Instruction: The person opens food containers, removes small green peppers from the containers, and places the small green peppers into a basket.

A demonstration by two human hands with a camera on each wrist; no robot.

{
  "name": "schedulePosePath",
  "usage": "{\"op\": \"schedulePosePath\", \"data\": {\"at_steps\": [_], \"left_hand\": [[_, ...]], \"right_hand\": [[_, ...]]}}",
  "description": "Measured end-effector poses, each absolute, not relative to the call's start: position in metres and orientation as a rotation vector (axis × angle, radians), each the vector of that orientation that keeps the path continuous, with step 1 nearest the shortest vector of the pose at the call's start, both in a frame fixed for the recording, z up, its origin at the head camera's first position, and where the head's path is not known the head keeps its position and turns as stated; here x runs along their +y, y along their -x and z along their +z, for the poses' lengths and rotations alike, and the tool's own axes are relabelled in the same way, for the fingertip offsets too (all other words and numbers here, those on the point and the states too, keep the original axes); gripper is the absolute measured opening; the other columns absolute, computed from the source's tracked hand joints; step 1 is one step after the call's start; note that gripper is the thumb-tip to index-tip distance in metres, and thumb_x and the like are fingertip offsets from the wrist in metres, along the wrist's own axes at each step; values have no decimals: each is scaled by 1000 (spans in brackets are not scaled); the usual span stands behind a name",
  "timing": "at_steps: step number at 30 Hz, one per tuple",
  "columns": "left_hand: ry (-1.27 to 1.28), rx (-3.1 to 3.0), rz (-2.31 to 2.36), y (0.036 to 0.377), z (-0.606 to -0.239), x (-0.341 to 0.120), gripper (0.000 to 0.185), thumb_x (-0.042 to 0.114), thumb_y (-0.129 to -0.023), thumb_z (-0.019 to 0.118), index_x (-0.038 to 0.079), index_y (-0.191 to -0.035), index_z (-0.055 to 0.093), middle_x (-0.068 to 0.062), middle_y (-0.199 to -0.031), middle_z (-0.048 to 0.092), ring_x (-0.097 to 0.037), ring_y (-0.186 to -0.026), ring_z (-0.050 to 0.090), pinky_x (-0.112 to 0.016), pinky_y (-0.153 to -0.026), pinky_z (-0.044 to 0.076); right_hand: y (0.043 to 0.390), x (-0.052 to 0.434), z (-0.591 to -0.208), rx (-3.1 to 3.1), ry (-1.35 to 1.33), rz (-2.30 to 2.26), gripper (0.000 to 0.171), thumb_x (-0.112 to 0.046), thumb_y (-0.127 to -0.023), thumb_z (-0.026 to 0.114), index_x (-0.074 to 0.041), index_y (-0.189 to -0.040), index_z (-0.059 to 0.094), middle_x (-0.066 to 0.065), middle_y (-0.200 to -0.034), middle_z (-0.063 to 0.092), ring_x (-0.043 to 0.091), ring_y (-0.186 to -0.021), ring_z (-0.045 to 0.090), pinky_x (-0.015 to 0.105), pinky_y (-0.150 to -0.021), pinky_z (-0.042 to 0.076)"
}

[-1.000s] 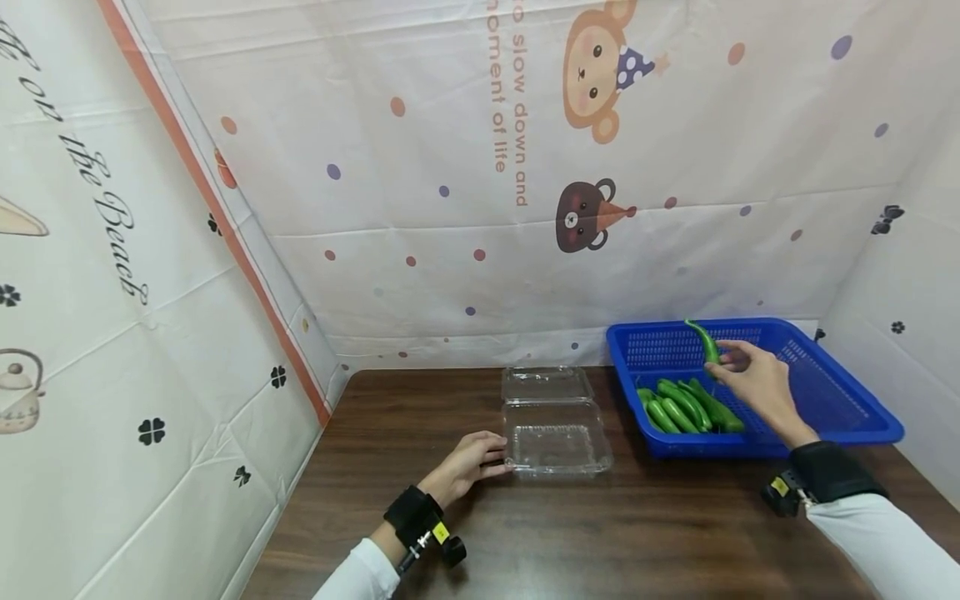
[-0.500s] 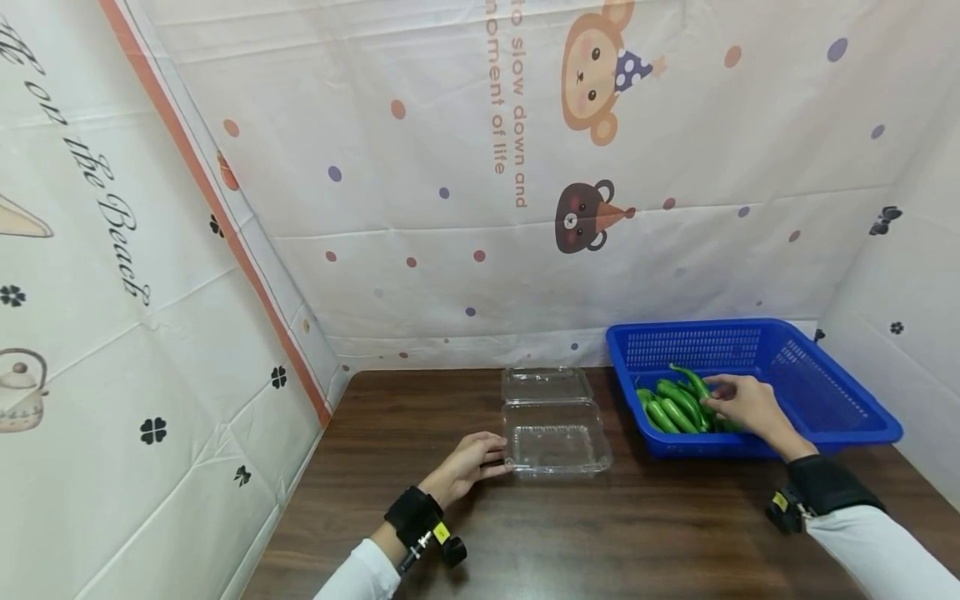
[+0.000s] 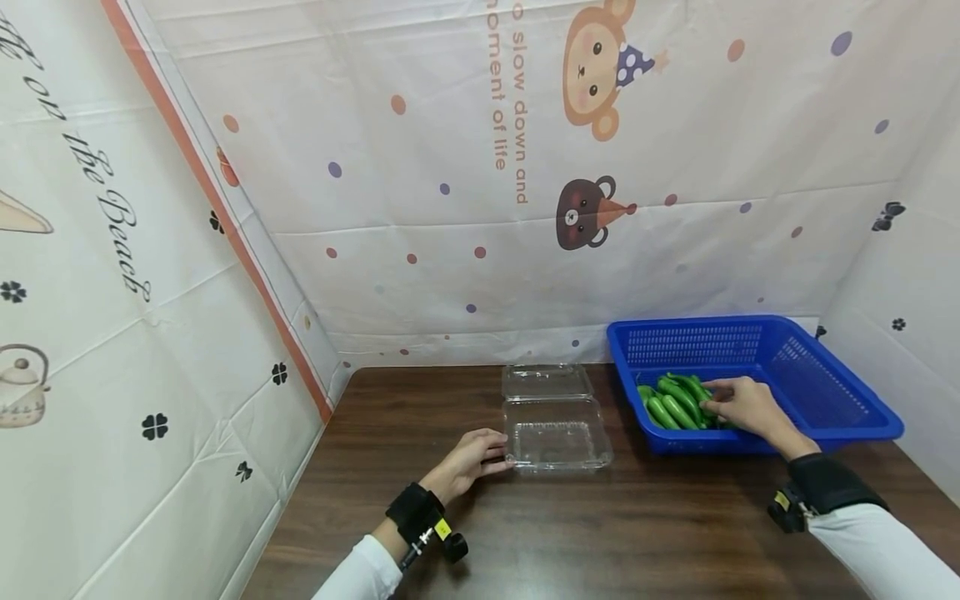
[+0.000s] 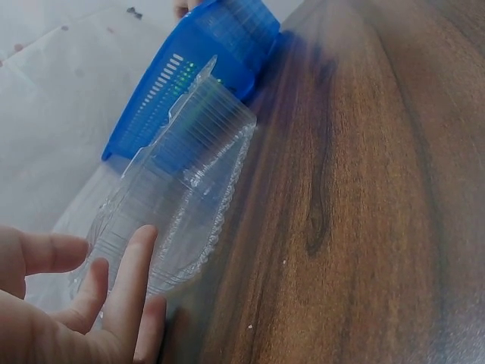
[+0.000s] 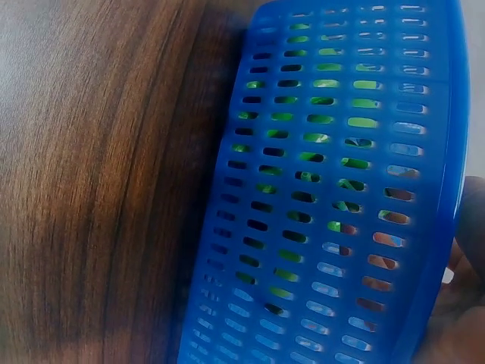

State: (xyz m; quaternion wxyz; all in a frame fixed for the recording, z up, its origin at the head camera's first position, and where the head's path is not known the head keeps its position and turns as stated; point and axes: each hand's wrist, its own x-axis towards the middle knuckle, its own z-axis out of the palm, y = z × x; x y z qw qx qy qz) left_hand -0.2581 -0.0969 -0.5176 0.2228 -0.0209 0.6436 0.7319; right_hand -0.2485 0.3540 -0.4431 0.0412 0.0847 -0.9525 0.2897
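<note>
In the head view my left hand (image 3: 468, 462) rests at the left edge of a clear plastic clamshell container (image 3: 558, 442), which lies with its lid folded back. The left wrist view shows my fingers (image 4: 135, 280) extended against the container's side wall. My right hand (image 3: 748, 408) reaches into the blue basket (image 3: 840, 433) and pinches a green chili pepper (image 3: 686, 385), low over the pile. Several other green peppers (image 3: 662, 412) lie together at the basket's left end. From the right wrist, the slotted basket wall (image 5: 318, 182) hides most of the hand and peppers.
A brown wooden table (image 3: 570, 533) carries the container and the basket, which stands to the container's right. White printed cloth (image 3: 450, 275) hangs behind the table and along both sides.
My right hand has lowered the pepper from above the basket down onto the pile, moving slightly left. The left hand and the container stay put.
</note>
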Motion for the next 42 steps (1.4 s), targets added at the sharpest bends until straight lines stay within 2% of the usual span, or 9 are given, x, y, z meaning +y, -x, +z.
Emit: {"op": "schedulePosePath", "data": {"at_steps": [9, 16, 24, 31, 36, 37, 39, 42], "left_hand": [[63, 1787, 2022, 257, -518, -96, 9, 11, -101, 59, 2, -104, 58, -7, -105, 55, -21, -102, 59, -35, -93, 65], [80, 1778, 2028, 256, -517, -96, 9, 10, -102, 59, 2, -105, 57, -6, -104, 56, -21, -102, 59, -36, -93, 65], [73, 1767, 2041, 257, -518, -95, 7, 10, -102, 59, 3, -102, 57, -5, -101, 56, -20, -98, 58, -36, -93, 65], [79, 1787, 2019, 257, -517, -96, 26, 14, -106, 52, -6, -123, 54, -10, -114, 58, -24, -109, 57, -39, -96, 64], [68, 1789, 2014, 257, -518, -97, 29, 14, -106, 52, -7, -126, 54, -13, -117, 59, -25, -112, 58, -39, -96, 64], [64, 1789, 2015, 257, -518, -97, 29, 15, -106, 52, -7, -125, 54, -13, -118, 60, -26, -112, 59, -39, -95, 64], [58, 1786, 2017, 257, -518, -97, 29, 15, -106, 53, -7, -125, 54, -15, -120, 60, -26, -113, 59, -39, -95, 64], [42, 1800, 2006, 256, -517, -99, 31, 16, -106, 53, -7, -127, 53, -17, -126, 58, -27, -115, 59, -40, -96, 64]], "right_hand": [[251, 356, -446, -2904, -280, 767, 33, -8, -95, 67, 16, -117, 66, 27, -93, 73, 37, -81, 70, 42, -61, 60], [251, 354, -449, -2865, -289, 750, 28, -11, -94, 69, 12, -112, 70, 21, -88, 74, 29, -75, 68, 32, -57, 53], [250, 354, -448, -2825, -268, 754, 26, -13, -98, 66, 10, -110, 72, 28, -97, 74, 38, -83, 71, 35, -59, 56], [249, 355, -440, -2802, -274, 751, 24, -11, -99, 64, 9, -111, 72, 29, -99, 73, 42, -85, 69, 48, -63, 59], [251, 353, -433, -2766, -264, 744, 26, -12, -100, 64, 9, -114, 70, 33, -105, 71, 46, -91, 68, 54, -66, 59], [250, 353, -431, -2745, -274, 740, 27, -12, -100, 64, 10, -115, 70, 34, -105, 71, 46, -90, 68, 52, -65, 59], [249, 349, -426, -2717, -293, 739, 32, -14, -101, 63, 10, -121, 67, 33, -101, 70, 36, -71, 66, 41, -54, 54], [247, 343, -418, -2684, -299, 730, 41, -21, -103, 61, 9, -132, 61, 25, -77, 65, 18, -45, 42, 27, -43, 34]]}}
